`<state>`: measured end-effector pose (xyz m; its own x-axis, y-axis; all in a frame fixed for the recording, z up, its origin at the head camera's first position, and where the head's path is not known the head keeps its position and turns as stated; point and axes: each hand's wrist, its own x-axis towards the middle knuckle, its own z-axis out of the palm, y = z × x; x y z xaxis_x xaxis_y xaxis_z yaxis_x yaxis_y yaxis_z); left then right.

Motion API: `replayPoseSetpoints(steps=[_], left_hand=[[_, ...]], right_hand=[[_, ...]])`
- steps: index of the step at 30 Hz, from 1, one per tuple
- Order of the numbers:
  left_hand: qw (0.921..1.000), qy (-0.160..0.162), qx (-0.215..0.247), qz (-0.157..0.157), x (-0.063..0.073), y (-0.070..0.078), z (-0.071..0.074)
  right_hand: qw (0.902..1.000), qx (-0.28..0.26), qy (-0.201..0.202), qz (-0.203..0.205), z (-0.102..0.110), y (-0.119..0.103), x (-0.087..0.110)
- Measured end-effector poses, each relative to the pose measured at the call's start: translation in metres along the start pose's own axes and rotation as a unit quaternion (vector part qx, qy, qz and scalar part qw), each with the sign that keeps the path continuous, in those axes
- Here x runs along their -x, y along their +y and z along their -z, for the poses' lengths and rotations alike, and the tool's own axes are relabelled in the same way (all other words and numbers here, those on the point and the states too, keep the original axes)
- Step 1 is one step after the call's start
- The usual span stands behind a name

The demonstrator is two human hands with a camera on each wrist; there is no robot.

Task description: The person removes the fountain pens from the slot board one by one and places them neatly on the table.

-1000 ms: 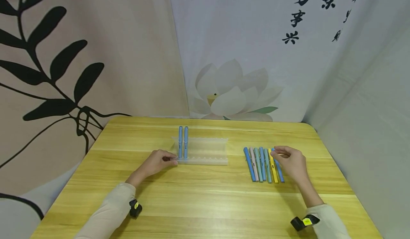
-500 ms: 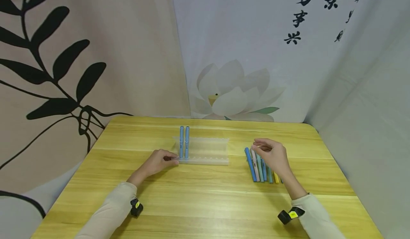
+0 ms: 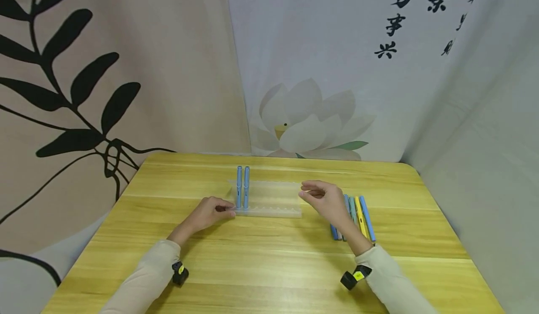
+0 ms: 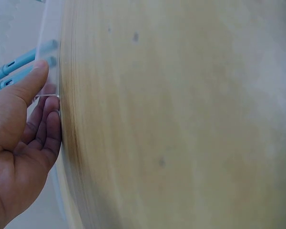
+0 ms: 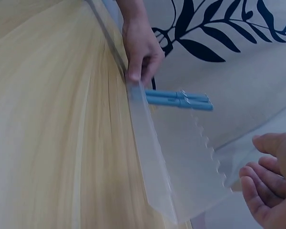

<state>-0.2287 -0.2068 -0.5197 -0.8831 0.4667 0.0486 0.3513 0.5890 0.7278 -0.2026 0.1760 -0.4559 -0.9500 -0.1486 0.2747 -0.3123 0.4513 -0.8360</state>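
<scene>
A clear pen rack [image 3: 269,212] with a notched edge stands on the table. Two blue pens [image 3: 239,187] lean side by side in its left end. My left hand [image 3: 210,213] pinches the rack's left front corner; in the left wrist view the thumb [image 4: 33,81] lies on its clear wall, fingers curled below. Beside the rack's right end hovers my right hand [image 3: 326,201], fingers loosely bent. The right wrist view shows a gap between thumb and fingers [image 5: 264,183] with nothing in it; whether a fingertip touches the rack, I cannot tell.
A row of several pens lies to the right, including a yellow pen [image 3: 360,215] and a blue pen [image 3: 367,218]; my right hand and forearm partly cover the row. The wooden table [image 3: 261,267] ends at a curtain [image 3: 189,94] behind.
My right hand has moved left from above the row of pens to the rack's right end, with nothing visible in it. The left hand has stayed at the rack's corner.
</scene>
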Motion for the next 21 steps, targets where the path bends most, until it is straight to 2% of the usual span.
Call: replayPoseSetpoints(steps=[7,21], left_hand=[[1.0000,-0.002,0.001,0.004,-0.001,0.001,0.001],[1.0000,-0.005,-0.001,0.004,-0.001,0.001,0.001]], right_hand=[[0.9994,-0.026,-0.020,-0.009,-0.026,-0.009,-0.009],[0.9977,-0.049,-0.045,-0.009,-0.076,-0.011,-0.023]])
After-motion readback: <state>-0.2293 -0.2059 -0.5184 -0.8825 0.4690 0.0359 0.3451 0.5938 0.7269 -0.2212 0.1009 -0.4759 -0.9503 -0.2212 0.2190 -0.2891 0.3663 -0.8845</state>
